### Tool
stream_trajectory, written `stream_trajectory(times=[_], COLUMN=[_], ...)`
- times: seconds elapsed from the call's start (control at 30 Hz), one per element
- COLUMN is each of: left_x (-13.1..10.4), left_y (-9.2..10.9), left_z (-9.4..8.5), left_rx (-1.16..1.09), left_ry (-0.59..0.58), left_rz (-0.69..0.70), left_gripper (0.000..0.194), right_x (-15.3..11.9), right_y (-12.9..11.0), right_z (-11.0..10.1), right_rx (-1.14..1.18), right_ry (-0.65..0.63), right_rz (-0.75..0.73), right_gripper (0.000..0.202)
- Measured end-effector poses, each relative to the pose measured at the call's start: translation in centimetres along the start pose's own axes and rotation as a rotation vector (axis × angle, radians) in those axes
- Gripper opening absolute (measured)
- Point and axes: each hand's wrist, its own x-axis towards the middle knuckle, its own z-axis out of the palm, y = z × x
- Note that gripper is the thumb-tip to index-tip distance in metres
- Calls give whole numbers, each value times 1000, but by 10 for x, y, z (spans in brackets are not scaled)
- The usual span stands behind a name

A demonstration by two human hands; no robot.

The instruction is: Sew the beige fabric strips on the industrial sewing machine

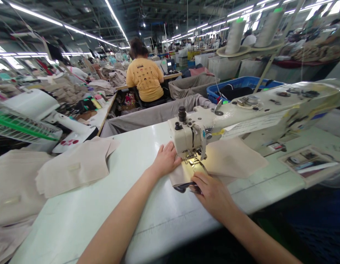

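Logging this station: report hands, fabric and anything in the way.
Left hand beside sewing machine head. Right hand at near edge of beige fabric. Head overhangs fabric, hiding part.

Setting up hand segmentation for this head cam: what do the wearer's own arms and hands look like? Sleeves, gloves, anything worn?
Both the left hand and right hand are ungloved. The left forearm and right forearm are bare to the frame edge: no sleeve, watch or bracelet visible. Rings: none discernible, but some fingers are partly hidden.
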Motion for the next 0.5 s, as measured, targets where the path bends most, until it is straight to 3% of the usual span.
stream_trajectory(times=[0.27, 0.4, 0.5], left_x=[7, -9, -37], left_y=[-3, 20, 43], left_z=[-6, -11, -7], left_rx=[60, 117, 49], left_ry=[-22, 61, 82], left_rz=[4, -45, 79], left_gripper=[35, 23, 18], right_x=[10, 9, 5], right_y=[1, 1, 4], right_z=[-5, -7, -5], right_rx=[-17, -12, -3], right_ry=[-35, -55, -75], right_rz=[-13, -19, -18], right_gripper=[8, 9, 16])
